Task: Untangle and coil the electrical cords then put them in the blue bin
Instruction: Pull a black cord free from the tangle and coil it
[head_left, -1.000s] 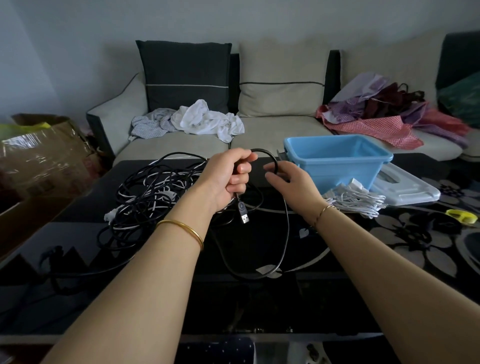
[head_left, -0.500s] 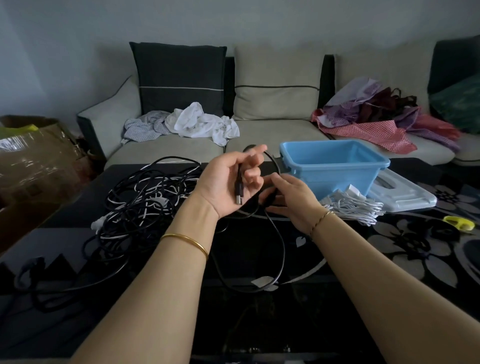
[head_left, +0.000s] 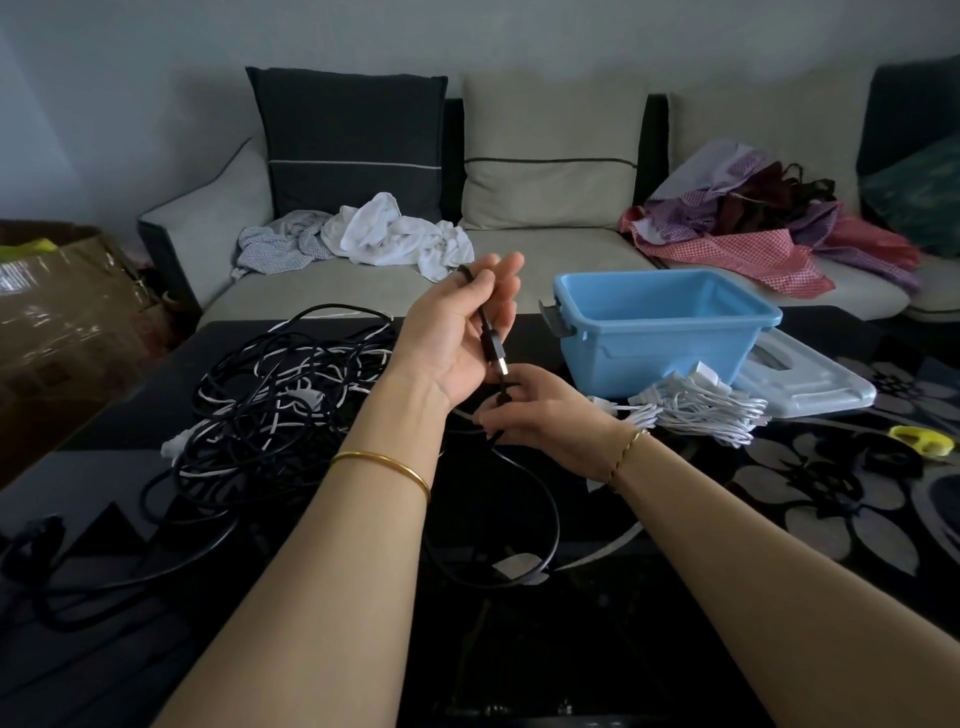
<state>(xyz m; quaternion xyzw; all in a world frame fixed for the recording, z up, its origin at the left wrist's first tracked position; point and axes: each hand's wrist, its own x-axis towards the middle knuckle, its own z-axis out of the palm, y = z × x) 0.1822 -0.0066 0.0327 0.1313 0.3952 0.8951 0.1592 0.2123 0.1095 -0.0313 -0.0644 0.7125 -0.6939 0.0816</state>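
Black cord (head_left: 488, 332) across left hand (head_left: 452, 338), lower stretch in right hand (head_left: 545, 415)

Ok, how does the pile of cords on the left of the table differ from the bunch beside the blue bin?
The pile mixes black and white cords; the bunch is all white. The pile is a loose, sprawling tangle; the bunch is gathered into a compact bundle. The pile spreads wider than the bunch. Both lie on the table, outside the bin.
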